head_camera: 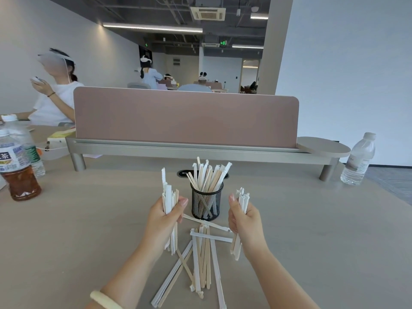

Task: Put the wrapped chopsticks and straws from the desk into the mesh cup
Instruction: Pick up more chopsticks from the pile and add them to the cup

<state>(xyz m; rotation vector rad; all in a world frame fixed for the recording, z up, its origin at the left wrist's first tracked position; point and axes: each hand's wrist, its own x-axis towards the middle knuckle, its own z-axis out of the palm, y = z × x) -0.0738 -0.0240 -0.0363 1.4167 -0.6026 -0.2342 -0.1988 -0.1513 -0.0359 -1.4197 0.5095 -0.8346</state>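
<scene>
A black mesh cup [207,205] stands upright mid-desk, with several wrapped chopsticks and straws [208,176] sticking out of its top. My left hand [163,216] is shut on an upright bundle of wrapped sticks [169,197], just left of the cup. To the cup's right, my right hand [244,219] grips a smaller upright bundle [243,199]. Between my forearms a loose pile of wrapped chopsticks and straws [201,259] lies crisscrossed on the desk.
A brown tea bottle [16,168] and a clear bottle behind it stand at the left edge. A water bottle [359,161] stands at the right. A pink divider [185,118] on a raised shelf [200,151] closes the back. A person sits beyond at the left.
</scene>
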